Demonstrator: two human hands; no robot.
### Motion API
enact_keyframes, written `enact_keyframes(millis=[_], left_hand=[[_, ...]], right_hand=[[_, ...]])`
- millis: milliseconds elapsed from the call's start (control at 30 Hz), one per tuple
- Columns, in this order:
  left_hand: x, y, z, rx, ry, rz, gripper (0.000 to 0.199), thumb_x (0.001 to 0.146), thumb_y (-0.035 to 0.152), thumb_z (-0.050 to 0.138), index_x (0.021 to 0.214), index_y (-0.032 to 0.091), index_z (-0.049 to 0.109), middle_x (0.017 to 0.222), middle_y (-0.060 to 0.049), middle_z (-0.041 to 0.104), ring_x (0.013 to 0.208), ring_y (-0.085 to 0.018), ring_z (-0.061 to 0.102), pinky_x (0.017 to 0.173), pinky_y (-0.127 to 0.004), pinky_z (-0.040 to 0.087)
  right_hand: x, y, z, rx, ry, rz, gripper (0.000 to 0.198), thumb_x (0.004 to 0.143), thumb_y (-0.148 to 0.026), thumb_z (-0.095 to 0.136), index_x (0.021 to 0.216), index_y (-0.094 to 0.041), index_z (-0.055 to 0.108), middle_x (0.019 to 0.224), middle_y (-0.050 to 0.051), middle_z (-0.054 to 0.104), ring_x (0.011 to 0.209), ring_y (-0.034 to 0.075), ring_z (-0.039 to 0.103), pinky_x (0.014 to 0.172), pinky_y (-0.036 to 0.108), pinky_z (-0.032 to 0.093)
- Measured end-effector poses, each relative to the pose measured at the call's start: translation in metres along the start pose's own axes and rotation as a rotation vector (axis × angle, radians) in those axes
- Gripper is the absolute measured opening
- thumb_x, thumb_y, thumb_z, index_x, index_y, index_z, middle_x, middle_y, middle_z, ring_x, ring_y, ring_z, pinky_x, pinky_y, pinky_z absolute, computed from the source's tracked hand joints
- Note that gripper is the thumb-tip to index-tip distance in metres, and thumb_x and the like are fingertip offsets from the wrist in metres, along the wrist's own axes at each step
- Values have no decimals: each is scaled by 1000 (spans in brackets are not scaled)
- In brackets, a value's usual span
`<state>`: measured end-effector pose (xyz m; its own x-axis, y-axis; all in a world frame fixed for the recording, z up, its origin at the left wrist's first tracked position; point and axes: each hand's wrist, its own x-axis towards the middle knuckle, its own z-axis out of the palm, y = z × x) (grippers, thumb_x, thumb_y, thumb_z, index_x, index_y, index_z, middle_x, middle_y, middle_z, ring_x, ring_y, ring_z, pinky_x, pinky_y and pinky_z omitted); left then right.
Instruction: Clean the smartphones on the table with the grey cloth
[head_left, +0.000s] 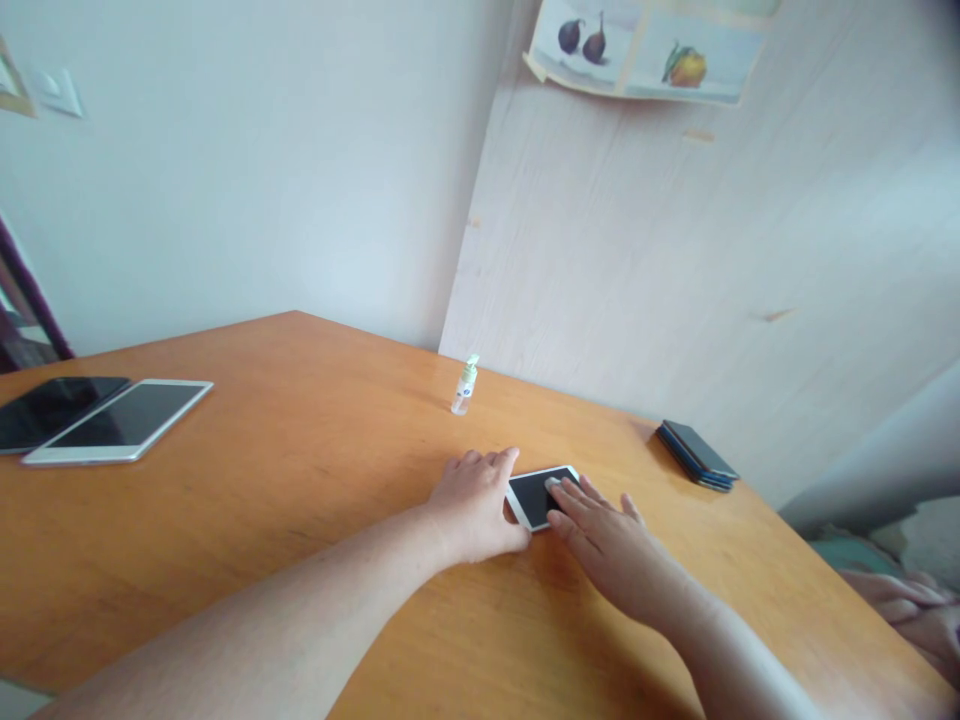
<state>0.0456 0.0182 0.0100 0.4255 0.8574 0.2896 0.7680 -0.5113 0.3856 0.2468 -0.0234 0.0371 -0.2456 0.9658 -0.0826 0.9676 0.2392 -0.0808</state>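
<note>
A white tablet (532, 497) with a dark screen lies flat on the wooden table. My left hand (474, 508) grips its left end, thumb at the near corner and fingers at the far one. Over the right part of the screen, my right hand (611, 540) presses down with its fingers stretched forward. A small white wipe (553, 483) peeks out from under those fingertips; most of it is hidden. Beyond the tablet stands a small clear spray bottle (464, 388) with a pale green top, upright and untouched.
At the far left, a white tablet (124, 422) partly overlaps a black one (45, 410). A stack of dark devices or cases (696, 455) sits near the right edge of the table (300, 400). Walls rise behind. Past the right edge, part of another person's hand (915, 610) shows.
</note>
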Motion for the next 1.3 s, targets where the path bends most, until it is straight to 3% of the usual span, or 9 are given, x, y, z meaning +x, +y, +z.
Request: enact_keyframes(millis=[133, 333, 400, 567, 633, 833, 900, 1133, 1300], left_hand=[[1, -3, -1, 2, 32, -2, 77, 69, 50, 63, 135, 17, 43, 119, -13, 65, 108, -34, 58, 91, -45, 46], [2, -3, -4, 22, -1, -17, 78, 63, 51, 69, 131, 20, 46, 124, -12, 63, 112, -35, 56, 94, -45, 45], [2, -3, -4, 27, -5, -21, 77, 63, 50, 70, 130, 21, 46, 126, -11, 62, 114, -35, 55, 96, -45, 44], [2, -3, -3, 25, 6, -15, 77, 67, 55, 67, 131, 19, 46, 123, -12, 63, 112, -35, 56, 94, -46, 44], [2, -4, -2, 23, 7, -12, 77, 68, 56, 66, 132, 19, 45, 123, -12, 63, 112, -35, 57, 93, -46, 45], [2, -5, -2, 25, 4, 6, 74, 64, 49, 69, 128, 20, 48, 125, -12, 62, 112, -34, 56, 95, -44, 44], [2, -6, -2, 24, 2, 1, 73, 64, 49, 69, 127, 20, 48, 124, -12, 62, 112, -34, 56, 95, -45, 44], [1, -5, -2, 9, 20, 0, 70, 68, 53, 66, 126, 19, 50, 119, -12, 64, 110, -34, 56, 93, -45, 44], [1, -3, -4, 23, -20, -28, 70, 65, 48, 69, 126, 22, 49, 123, -11, 62, 114, -34, 54, 96, -45, 43]], right_hand=[[-14, -21, -5, 133, -92, -239, 55, 100, -53, 19, 151, -33, 29, 157, 0, 28, 147, 25, 17, 116, 59, 11], [-1, 8, -5, -49, 15, 80, 54, 100, -47, 24, 147, -24, 40, 153, 7, 37, 144, 34, 23, 109, 72, 9], [-1, 11, -5, -53, 21, 105, 54, 100, -46, 24, 146, -23, 42, 152, 8, 38, 144, 34, 24, 108, 73, 10], [-18, -15, -12, 125, -71, -191, 53, 101, -50, 23, 146, -30, 41, 153, 3, 38, 145, 26, 23, 116, 59, 9], [-21, -17, -13, 136, -87, -228, 53, 100, -50, 23, 146, -30, 41, 152, 3, 38, 145, 26, 24, 117, 57, 10], [-1, 21, -5, -82, 42, 110, 50, 99, -41, 29, 141, -22, 49, 147, 9, 46, 141, 34, 32, 108, 71, 15], [2, 22, -2, -107, 65, 147, 49, 99, -38, 30, 141, -20, 48, 147, 11, 46, 140, 34, 33, 108, 71, 16], [-10, -17, -4, 138, -56, -243, 52, 101, -45, 22, 148, -30, 37, 155, 3, 34, 145, 23, 25, 116, 56, 15], [9, 15, 4, 11, 64, 49, 51, 100, -41, 27, 145, -23, 41, 152, 9, 38, 143, 29, 29, 111, 67, 16]])
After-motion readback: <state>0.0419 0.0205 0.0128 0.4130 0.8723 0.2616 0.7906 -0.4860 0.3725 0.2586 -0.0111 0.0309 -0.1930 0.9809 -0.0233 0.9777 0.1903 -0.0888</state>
